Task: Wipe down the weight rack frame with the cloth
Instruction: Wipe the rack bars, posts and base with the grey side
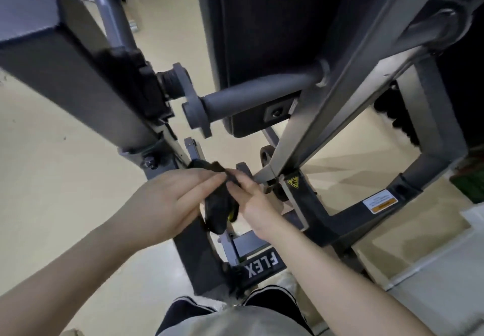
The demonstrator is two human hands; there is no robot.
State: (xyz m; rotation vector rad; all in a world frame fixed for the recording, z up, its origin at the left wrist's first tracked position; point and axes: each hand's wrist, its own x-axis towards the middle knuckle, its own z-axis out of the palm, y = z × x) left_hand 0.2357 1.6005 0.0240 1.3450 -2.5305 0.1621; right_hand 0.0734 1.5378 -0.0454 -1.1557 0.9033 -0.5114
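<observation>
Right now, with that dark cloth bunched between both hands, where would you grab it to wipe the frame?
Probably by the hanging bundle of the cloth, from the left hand side. That thick lower part fills a palm; the thin top end, pinched by the right hand, offers little.

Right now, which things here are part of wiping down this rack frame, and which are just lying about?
Part of the job:
- black cloth, held between the left hand and the right hand
- weight rack frame, grey bars around the hands

Just there:
- warning label on the base bar
- FLEX plate near the floor
- black pad above
</observation>
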